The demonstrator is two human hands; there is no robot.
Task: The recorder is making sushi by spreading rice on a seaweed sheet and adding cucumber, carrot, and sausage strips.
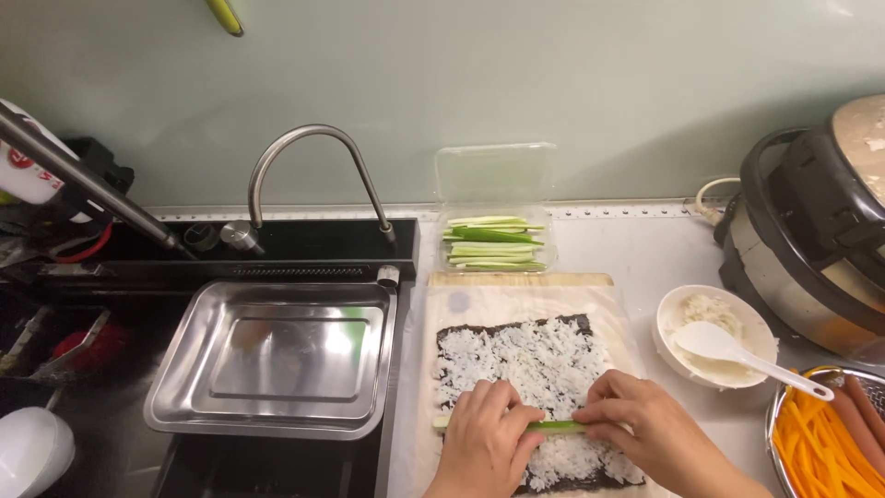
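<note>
Left hand [486, 432]: fingers pressed on the cucumber strip [553, 427], lower centre.
Right hand [645, 426]: pinching the strip's right end.
Strip: lying across rice [535, 360] on seaweed [461, 330].
Tray [277, 355]: left.

Clear plastic container [495, 242] of cucumber strips, lid open — behind the board, white red-labelled bottle [26, 166] far left

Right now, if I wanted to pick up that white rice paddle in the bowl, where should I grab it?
Probably by the handle of the white rice paddle, from the right: it juts past the rim of the white bowl, while the blade rests on the rice inside.
</note>
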